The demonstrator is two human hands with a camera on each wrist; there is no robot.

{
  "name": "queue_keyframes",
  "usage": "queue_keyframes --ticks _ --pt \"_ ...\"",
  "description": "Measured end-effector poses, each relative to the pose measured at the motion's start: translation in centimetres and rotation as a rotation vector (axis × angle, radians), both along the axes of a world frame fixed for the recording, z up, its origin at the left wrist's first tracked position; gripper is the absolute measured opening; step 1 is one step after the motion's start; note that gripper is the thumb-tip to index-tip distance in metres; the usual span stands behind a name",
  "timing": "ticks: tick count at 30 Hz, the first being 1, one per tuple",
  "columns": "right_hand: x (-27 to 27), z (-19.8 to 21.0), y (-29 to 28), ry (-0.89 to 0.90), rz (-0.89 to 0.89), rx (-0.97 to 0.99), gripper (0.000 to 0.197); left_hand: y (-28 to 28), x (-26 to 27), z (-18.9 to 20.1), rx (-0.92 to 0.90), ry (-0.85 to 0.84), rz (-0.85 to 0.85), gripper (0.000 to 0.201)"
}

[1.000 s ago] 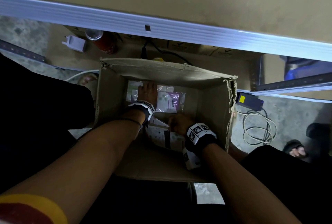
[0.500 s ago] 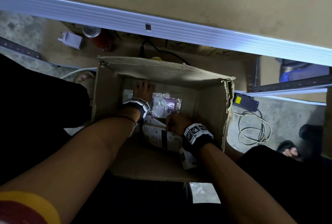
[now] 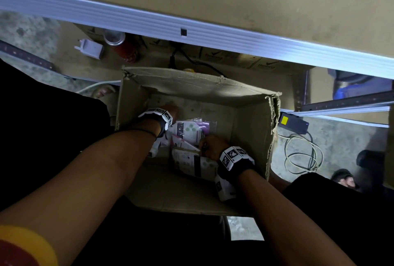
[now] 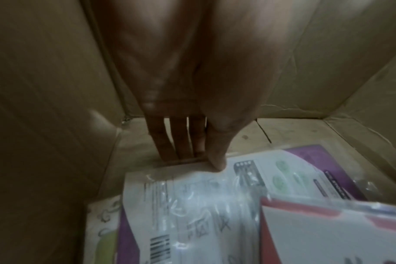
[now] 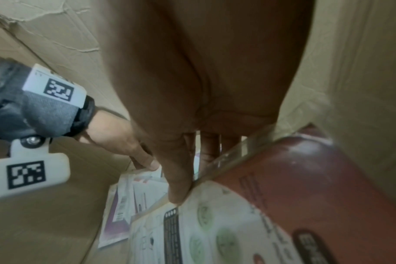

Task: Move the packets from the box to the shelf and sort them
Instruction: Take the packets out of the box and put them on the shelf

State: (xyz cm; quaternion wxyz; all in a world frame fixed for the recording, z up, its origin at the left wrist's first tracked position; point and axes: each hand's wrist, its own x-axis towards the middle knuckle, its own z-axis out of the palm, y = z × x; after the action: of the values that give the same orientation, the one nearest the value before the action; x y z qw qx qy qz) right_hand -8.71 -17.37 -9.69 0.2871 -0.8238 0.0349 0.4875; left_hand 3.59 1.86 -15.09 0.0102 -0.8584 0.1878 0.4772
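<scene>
An open cardboard box (image 3: 191,86) stands on the floor below the shelf (image 3: 213,37). Both hands are inside it. My left hand (image 3: 169,111) is near the far left corner. In the left wrist view, the left hand (image 4: 192,159) pinches the far edge of a purple and white packet (image 4: 215,196), thumb on top and fingers beneath. My right hand (image 3: 210,144) grips a red and white packet (image 3: 187,160) nearer to me. In the right wrist view, its thumb (image 5: 179,187) presses that packet's edge (image 5: 283,196). More packets lie underneath.
On the floor beyond the box lie a white plug (image 3: 91,49) and a red can (image 3: 121,46). To the right are a black adapter (image 3: 293,122) and a coiled white cable (image 3: 302,157). The box walls hem in both hands.
My left hand has slid off the top of the packets to the purple packet's far edge. The right hand has tilted its red and white packet up a little.
</scene>
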Motion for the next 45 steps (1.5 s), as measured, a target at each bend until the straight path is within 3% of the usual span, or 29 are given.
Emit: queue_keyframes --ticks 4,7,11,21,28,37,45 --pt "0.2 0.5 0.2 -0.005 0.027 -0.019 0.021 -0.6 0.1 1.5 -0.096 -0.063 0.084 0.028" --pt "0.9 1.2 0.8 -0.027 0.105 -0.078 0.026 -1.2 0.2 3.1 -0.173 -0.060 0.134 0.028" --pt "1.9 2.9 1.2 -0.102 0.157 -0.146 0.032 -2.1 0.2 6.4 -0.231 -0.120 0.030 0.003" --pt "2.8 9.0 1.7 -0.435 0.250 -0.345 0.025 -2.9 0.4 16.6 -0.261 -0.285 0.020 0.020" --pt "2.8 16.1 1.9 -0.590 0.275 -0.397 0.020 -2.1 -0.4 23.8 -0.345 -0.435 -0.063 0.012" --pt "1.5 27.4 1.7 -0.819 0.223 -0.478 0.030 -0.9 -1.6 36.9 -0.476 -0.661 -0.087 0.014" --pt "1.2 38.0 1.0 -0.997 0.231 -0.472 0.024 0.9 -1.6 48.2 -0.577 -0.812 -0.088 0.016"
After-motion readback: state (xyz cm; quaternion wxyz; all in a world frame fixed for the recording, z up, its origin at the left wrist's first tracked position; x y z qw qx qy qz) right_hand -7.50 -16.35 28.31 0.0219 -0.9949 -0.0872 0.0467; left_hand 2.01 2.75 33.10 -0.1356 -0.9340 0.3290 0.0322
